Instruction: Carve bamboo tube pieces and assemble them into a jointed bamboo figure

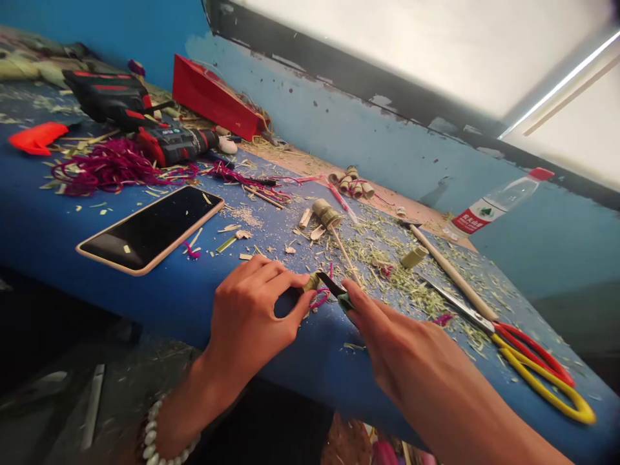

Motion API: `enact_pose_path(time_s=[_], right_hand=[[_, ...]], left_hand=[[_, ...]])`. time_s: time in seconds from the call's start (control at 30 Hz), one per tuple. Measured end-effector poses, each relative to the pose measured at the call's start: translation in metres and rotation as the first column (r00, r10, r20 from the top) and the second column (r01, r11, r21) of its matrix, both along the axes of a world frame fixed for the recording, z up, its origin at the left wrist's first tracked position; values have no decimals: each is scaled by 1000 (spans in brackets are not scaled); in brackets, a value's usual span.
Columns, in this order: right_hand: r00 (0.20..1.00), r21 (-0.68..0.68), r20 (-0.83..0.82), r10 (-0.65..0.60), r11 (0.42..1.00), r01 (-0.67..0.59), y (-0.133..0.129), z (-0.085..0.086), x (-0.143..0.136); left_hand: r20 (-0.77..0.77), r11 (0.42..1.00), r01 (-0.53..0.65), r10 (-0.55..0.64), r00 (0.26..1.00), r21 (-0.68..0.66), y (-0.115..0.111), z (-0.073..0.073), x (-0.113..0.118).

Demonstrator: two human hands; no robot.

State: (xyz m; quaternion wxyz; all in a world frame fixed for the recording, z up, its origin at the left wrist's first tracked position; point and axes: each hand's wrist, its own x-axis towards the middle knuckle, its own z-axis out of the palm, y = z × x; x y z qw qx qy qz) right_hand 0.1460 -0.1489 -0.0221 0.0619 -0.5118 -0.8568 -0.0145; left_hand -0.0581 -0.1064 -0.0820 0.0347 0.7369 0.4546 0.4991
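Observation:
Between the thumb and fingers of my left hand (pixel 256 307) is a short greenish bamboo piece (pixel 312 282), held just over the blue table's near edge. My right hand (pixel 394 329) grips a knife by its green handle, and the dark blade (pixel 329 284) points left, its tip at the bamboo piece. A thin purple cord (pixel 320 298) loops beside the piece, under the blade. Beyond my hands, a bamboo piece with a stick (pixel 327 214) lies among shavings. Another short bamboo piece (pixel 414 257) stands to the right of it.
A phone (pixel 152 229) lies at left, with purple cord (pixel 109 166) and a power drill (pixel 172 143) behind it. Scissors (pixel 484 324) and a wooden-handled tool (pixel 453 271) lie at right. A bottle (pixel 498 205) and a red box (pixel 216 100) are by the wall.

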Motion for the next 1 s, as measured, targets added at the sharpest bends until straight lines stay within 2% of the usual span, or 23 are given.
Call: enact_pose_path(time_s=[0.17,0.4,0.6,0.77,1.0], right_hand=[[1000,-38,4,9,999,-9,3,4,1],[999,-88,46,-24,996,28,9,6,-8],[991,-100,122,-49,993,62,15,14,-22],[998,-108,60,-27,994,33,11,18,-22],[999,-19,-39,1,1000,-1,-2,15,-12]], left_hand=[[14,995,98,-97,995,-35,3,4,-2],[15,990,132,-132,991,-40,5,4,-4],[-7,996,90,-90,996,-13,2,2,-3],[-23,1000,2,-2,1000,-11,-1,0,-1],[10,1000,7,-7,1000,-24,-3,1,-1]])
